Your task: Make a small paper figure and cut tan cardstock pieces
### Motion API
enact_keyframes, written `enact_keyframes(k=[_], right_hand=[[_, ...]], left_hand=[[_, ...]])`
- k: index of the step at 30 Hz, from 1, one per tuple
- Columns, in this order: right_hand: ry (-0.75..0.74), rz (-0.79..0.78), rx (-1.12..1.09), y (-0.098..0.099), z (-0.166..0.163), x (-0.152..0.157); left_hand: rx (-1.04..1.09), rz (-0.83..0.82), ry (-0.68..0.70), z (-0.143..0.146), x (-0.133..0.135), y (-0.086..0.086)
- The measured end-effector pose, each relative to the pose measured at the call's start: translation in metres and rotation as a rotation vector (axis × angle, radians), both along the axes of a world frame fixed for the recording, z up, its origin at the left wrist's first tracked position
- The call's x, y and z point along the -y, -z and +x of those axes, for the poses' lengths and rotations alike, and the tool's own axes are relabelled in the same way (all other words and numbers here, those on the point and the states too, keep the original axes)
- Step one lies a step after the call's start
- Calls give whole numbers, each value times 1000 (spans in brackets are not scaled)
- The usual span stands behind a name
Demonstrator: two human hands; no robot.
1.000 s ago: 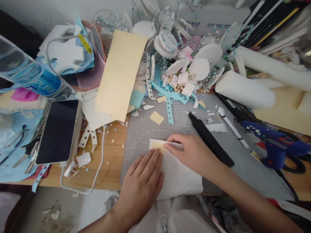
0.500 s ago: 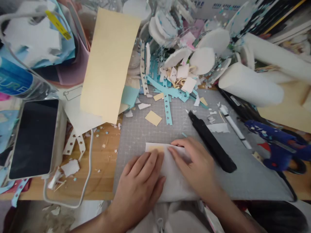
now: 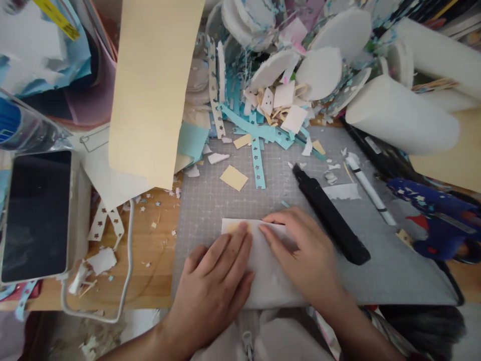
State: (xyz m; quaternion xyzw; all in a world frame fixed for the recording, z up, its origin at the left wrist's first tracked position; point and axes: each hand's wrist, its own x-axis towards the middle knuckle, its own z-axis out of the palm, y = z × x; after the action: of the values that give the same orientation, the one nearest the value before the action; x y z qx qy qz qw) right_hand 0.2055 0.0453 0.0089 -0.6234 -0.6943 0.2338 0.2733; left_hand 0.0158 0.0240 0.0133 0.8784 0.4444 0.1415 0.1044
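Observation:
A sheet of white paper (image 3: 268, 288) lies at the near edge of the grey cutting mat (image 3: 195, 200), with a pale yellow patch (image 3: 235, 228) showing near its top left. My left hand (image 3: 216, 283) rests flat on the paper, fingers stretched out and fingertips near the yellow patch. At the paper's top edge, thumb and forefinger of my right hand (image 3: 306, 250) pinch the paper. Just right of that hand is a black utility knife (image 3: 330, 215). A small yellow paper rectangle (image 3: 233, 178) and a blue strip with punched shapes (image 3: 257, 160) lie beyond the hands.
On the left are a phone (image 3: 37, 215), a white cable (image 3: 130, 250) and a large yellow sheet (image 3: 154, 100). White foam discs (image 3: 319, 72) and paper scraps crowd the back. To the right lie a white pen (image 3: 370, 188), a blue glue gun (image 3: 439, 215) and a white roll (image 3: 402, 115).
The view has shifted slightly closer, so things at the sides moved outward. My left fingertips have slid a little up the paper; my right hand keeps its pinch.

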Motion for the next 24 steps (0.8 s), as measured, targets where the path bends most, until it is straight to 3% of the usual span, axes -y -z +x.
enact_keyframes(k=[12,19,24], right_hand=[[-6,-16,12,-2,0,-1],[-24,-14,11,-3,0,-2],[-14,-16,6,-2,1,-2]], left_hand=[[-34,15,-14,1,0,-4],[-72,44,-49,16,-5,-12],[-98,60,-69,25,-4,-8]])
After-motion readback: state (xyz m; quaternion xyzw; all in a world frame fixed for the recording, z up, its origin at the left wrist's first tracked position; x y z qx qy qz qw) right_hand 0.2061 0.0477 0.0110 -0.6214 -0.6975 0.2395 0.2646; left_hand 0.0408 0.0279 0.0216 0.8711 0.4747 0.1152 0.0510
